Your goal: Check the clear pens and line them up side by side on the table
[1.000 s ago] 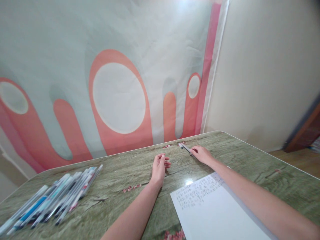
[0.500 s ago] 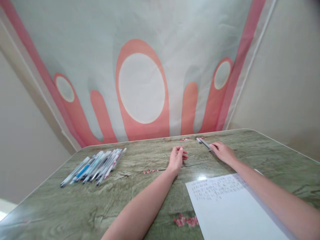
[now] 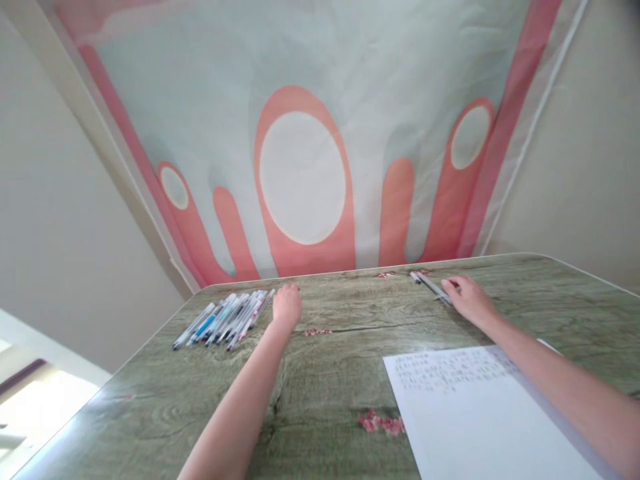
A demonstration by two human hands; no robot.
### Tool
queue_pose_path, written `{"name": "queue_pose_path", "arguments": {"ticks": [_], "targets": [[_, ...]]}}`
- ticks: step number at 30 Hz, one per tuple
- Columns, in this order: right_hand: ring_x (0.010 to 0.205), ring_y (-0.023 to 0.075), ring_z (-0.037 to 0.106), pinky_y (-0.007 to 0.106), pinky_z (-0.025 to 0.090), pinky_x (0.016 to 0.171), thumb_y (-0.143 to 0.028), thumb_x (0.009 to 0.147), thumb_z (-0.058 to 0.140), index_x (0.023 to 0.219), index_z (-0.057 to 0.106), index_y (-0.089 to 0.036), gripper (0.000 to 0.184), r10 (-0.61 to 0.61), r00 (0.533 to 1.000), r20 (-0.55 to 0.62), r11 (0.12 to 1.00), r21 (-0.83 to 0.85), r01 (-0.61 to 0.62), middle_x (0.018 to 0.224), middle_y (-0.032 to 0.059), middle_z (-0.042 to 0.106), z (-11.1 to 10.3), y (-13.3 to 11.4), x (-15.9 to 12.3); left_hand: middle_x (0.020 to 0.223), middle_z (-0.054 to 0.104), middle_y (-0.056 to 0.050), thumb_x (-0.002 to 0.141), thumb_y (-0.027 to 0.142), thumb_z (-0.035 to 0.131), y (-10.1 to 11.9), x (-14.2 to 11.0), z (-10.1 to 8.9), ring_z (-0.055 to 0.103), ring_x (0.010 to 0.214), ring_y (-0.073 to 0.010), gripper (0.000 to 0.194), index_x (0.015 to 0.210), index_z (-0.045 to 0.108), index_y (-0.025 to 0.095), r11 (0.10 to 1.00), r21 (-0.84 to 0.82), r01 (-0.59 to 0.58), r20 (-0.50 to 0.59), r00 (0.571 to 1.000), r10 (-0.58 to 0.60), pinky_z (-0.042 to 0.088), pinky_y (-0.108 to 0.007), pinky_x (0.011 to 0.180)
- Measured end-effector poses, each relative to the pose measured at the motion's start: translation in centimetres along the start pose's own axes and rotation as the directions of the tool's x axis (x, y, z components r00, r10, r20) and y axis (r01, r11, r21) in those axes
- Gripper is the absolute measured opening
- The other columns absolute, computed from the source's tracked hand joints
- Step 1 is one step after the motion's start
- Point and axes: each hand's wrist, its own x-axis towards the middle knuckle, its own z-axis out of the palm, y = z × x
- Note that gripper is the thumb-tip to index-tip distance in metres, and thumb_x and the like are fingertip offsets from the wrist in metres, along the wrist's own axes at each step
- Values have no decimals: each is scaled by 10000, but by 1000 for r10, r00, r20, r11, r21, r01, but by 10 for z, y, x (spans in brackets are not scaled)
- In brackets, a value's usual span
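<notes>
Slanted pens are heaped just left of the left hand. Neither its grip's closure nor that of the right hand can be told

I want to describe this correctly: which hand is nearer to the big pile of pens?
Left. The left hand is beside the big pile of pens; the right hand is across the table, at other pens.

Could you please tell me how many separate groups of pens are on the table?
2: a large pile of pens beside the left hand, and a small group of pens near the far edge, by the right hand. Single pens may be hidden.
</notes>
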Motion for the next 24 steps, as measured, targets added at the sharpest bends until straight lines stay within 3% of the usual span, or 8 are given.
{"name": "queue_pose_path", "arguments": {"ticks": [3,8,15,24], "targets": [[870,207,550,295,397,751,-398,826,357,903,602,-158,352,11,1000,-27,1000,12,-11,904,103,606,1,1,1,953,560,-184,756,103,373,-35,-14,-18,525,930,-294,274,935,580,126,948,315,49,1,999,-52,380,-406,786],[837,214,559,301,403,733,-394,815,380,881,599,-145,338,-24,998,-49,999,28,26,867,112,609,3,6,4,995,547,-152,787,100,310,-54,-29,-20,517,936,-254,316,982,555,144,858,503,106,0,992,-122,386,-361,783],[815,219,558,311,405,720,-393,809,382,876,599,-141,339,-30,997,-70,999,39,33,853,115,607,3,6,4,956,560,-141,813,148,302,-58,-27,-11,528,910,-244,279,929,556,136,809,570,142,-11,986,-165,394,-347,759],[796,215,555,305,403,698,-393,804,384,875,603,-144,339,-16,998,-58,1000,25,17,850,110,602,2,4,4,962,536,-142,818,238,325,-62,-28,-11,509,926,-257,258,945,515,119,819,547,170,-52,984,-170,393,-347,750]]}}
